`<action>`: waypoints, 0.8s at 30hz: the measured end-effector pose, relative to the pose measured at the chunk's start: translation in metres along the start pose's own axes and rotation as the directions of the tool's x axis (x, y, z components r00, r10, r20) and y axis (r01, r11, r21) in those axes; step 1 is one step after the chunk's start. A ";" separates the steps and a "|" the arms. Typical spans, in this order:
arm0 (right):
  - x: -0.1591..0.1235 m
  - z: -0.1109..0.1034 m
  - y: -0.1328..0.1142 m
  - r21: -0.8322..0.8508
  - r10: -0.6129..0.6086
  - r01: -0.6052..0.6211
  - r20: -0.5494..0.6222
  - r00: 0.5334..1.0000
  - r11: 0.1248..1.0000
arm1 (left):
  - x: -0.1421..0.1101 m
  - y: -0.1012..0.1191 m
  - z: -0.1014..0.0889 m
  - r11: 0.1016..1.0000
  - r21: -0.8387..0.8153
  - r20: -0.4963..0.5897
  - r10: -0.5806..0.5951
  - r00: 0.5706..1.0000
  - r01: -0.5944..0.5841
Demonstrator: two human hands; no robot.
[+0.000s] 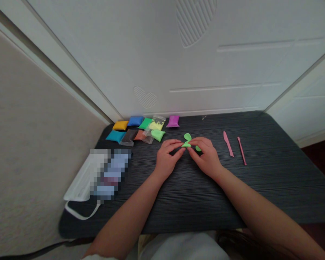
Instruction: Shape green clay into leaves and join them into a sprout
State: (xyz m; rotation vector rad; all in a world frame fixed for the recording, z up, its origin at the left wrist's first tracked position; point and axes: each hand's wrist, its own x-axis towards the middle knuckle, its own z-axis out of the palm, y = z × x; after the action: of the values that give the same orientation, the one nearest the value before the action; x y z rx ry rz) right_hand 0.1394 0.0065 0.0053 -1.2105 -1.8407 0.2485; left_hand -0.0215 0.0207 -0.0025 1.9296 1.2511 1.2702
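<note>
Clay piece (186, 145), light green, is over the tabletop (189, 206), its ends pinched in the narrow grip of our left hand (166, 154) and right hand (206, 154). We judge it light, soft, easily dented, best held gently by the edges.

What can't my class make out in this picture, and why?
All in the head view:
- Pinched green piece: its ends are covered by fingertips.
- Other green piece: partly hidden by the right grip.
- Flat item beside the white mask: pixelation hides its details.
- Upper heart relief: cut off by the top edge.
</note>
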 end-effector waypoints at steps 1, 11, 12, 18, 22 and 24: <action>0.000 0.000 0.000 -0.001 0.000 0.000 -0.004 1.000 1.000 | 0.000 0.000 0.000 1.000 -0.004 0.011 -0.001 1.000 0.001; -0.001 0.002 0.000 0.000 0.007 -0.007 0.003 1.000 1.000 | 0.000 0.002 0.000 0.999 -0.032 0.009 -0.039 0.999 0.039; -0.001 0.001 -0.001 -0.001 0.007 -0.007 0.003 1.000 1.000 | 0.000 0.003 -0.001 0.999 -0.037 0.016 -0.039 0.999 0.040; 0.000 -0.001 -0.002 0.005 -0.010 0.010 0.002 1.000 1.000 | 0.000 0.005 -0.002 0.994 -0.094 0.011 -0.055 0.998 0.055; 0.000 -0.002 -0.001 0.012 -0.016 0.016 -0.003 1.000 1.000 | -0.001 0.006 -0.002 0.972 -0.205 0.056 -0.106 0.993 0.116; 0.000 -0.002 -0.001 0.014 -0.015 0.015 -0.004 1.000 1.000 | -0.002 0.006 -0.002 0.925 -0.319 0.118 -0.177 0.977 0.206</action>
State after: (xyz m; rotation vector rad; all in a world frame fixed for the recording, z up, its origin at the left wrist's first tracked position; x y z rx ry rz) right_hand 0.1406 0.0052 0.0072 -1.1869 -1.8410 0.2500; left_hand -0.0207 0.0164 0.0020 1.5667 1.0750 1.1938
